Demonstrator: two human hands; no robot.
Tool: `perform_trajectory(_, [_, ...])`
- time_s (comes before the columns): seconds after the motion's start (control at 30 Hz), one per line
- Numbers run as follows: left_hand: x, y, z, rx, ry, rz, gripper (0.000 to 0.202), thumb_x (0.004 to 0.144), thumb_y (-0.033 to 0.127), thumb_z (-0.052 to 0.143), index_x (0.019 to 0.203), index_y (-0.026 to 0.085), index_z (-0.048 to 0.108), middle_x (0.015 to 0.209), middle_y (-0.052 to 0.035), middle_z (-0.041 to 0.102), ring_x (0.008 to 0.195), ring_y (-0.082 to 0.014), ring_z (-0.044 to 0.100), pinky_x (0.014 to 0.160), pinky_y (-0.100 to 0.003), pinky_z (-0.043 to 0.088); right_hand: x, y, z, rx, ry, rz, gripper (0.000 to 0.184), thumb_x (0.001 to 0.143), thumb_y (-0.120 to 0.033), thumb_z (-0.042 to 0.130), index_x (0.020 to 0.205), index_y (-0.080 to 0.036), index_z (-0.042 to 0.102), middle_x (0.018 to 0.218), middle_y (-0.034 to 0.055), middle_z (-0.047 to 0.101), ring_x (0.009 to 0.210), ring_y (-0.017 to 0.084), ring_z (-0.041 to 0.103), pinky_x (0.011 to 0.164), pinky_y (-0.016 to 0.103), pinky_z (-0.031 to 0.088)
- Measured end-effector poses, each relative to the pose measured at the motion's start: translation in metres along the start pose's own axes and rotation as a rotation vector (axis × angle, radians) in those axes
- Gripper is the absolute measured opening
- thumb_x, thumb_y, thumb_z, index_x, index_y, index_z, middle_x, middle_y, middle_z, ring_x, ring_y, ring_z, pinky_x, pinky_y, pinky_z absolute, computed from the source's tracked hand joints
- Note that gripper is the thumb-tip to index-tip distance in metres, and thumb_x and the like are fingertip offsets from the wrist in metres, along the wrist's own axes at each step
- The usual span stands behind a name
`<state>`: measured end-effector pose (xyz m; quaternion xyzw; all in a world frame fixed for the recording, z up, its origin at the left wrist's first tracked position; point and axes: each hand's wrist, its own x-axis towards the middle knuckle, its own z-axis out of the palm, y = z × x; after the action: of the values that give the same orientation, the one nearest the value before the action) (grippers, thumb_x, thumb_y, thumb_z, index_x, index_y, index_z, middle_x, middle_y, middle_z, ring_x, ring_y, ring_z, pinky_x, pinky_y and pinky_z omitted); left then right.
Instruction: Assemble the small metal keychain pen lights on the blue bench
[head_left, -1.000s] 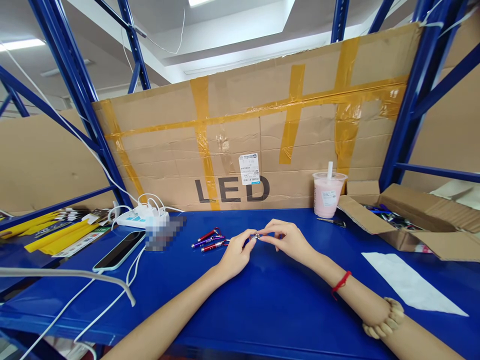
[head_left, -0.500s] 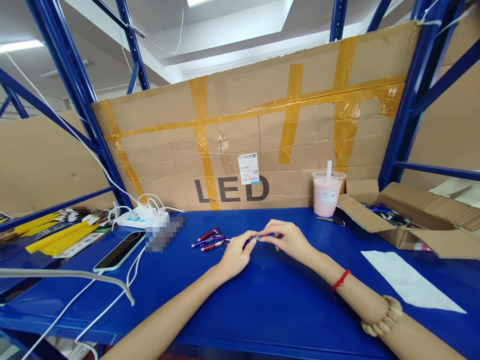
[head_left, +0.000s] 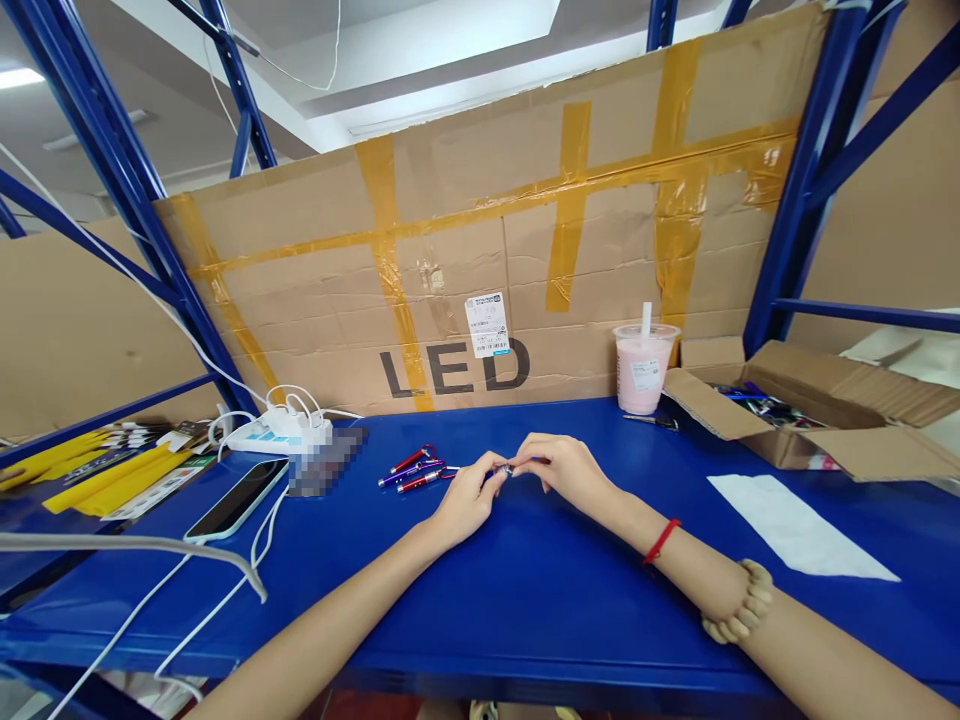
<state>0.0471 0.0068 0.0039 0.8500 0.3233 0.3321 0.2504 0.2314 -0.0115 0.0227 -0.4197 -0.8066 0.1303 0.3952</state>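
My left hand (head_left: 469,500) is closed in a pinch above the blue table. Its fingertips hold a small shiny metal piece (head_left: 510,470), too small to make out fully. From the right, the thumb and fingertips of my right hand (head_left: 566,472) pinch at the same piece, so the two hands almost touch. Left of my left hand lie a red pen-shaped keychain light (head_left: 411,461), a purple one (head_left: 410,473) and a second red one (head_left: 420,482), side by side. Something thin and pale shows between them and my left hand.
A pink drink cup (head_left: 645,370) stands at the back right, beside an open cardboard box (head_left: 795,445) of small items. White paper (head_left: 799,530) lies at right. Left are a phone (head_left: 236,500), power strip (head_left: 277,435) and cables. Taped cardboard (head_left: 337,300) stands behind.
My view has shifted slightly, so the scene sits a little further left and higher. Both hands keep their pinch, and the right fingers have drawn closer around the metal piece.
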Motion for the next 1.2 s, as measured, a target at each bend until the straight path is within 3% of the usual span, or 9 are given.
perform_trajectory(0.3, [-0.0039,-0.0014,0.0008,-0.012,-0.061,0.024,0.018,0.093,0.032,0.033,0.09,0.015,0.042,0.069,0.0008,0.05,0.064,-0.0104,0.047,0.063,-0.021,0.037,-0.0018,-0.0005,-0.0046,-0.076,-0.034,0.045,0.013,0.081,-0.024,0.058,0.075,-0.02,0.068,0.079,-0.0035,0.062,0.039,0.002,0.043,0.052,0.021,0.034])
perform_trajectory(0.5, [-0.0066,0.0009,0.0011,0.032,-0.045,0.041,0.013,0.091,0.028,0.037,0.088,0.016,0.041,0.071,-0.0003,0.054,0.063,-0.0112,0.051,0.062,-0.022,0.038,-0.0033,-0.0008,-0.0045,-0.051,-0.054,0.154,0.014,0.079,-0.034,0.06,0.075,-0.023,0.068,0.079,-0.0056,0.064,0.038,0.002,0.045,0.055,0.022,0.036])
perform_trajectory(0.67, [-0.0076,0.0018,0.0031,0.047,0.038,0.098,0.01,0.089,0.025,0.04,0.082,0.017,0.041,0.091,-0.0058,0.062,0.093,-0.017,0.059,0.078,-0.025,0.042,-0.0015,-0.0004,0.0017,0.047,-0.12,0.364,0.022,0.077,-0.039,0.058,0.074,-0.02,0.068,0.063,-0.0035,0.063,0.038,0.006,0.05,0.052,0.021,0.039])
perform_trajectory(0.8, [-0.0073,0.002,0.0029,0.096,0.074,0.109,0.013,0.089,0.024,0.041,0.079,0.016,0.044,0.086,-0.0062,0.061,0.088,-0.0174,0.06,0.075,-0.025,0.044,0.0,0.0022,0.0043,0.17,-0.144,0.407,0.028,0.074,-0.041,0.059,0.074,-0.015,0.069,0.07,0.0023,0.065,0.037,0.006,0.048,0.041,0.02,0.034])
perform_trajectory(1.0, [-0.0059,0.0053,0.0011,0.095,0.045,0.123,0.018,0.089,0.019,0.043,0.103,0.018,0.054,0.098,-0.0028,0.062,0.088,-0.014,0.059,0.079,-0.024,0.043,-0.0003,0.0054,0.0033,0.269,-0.147,0.443,0.034,0.072,-0.044,0.06,0.073,-0.012,0.069,0.074,0.0057,0.066,0.036,0.005,0.043,0.036,0.018,0.03])
perform_trajectory(1.2, [-0.004,0.0052,0.0019,0.076,0.077,0.089,0.016,0.088,0.02,0.043,0.097,0.018,0.057,0.093,-0.0029,0.063,0.084,-0.0148,0.059,0.075,-0.024,0.043,0.0023,0.0036,0.0028,0.333,-0.128,0.438,0.035,0.071,-0.045,0.062,0.076,-0.011,0.069,0.075,0.0069,0.066,0.036,0.004,0.042,0.035,0.018,0.031])
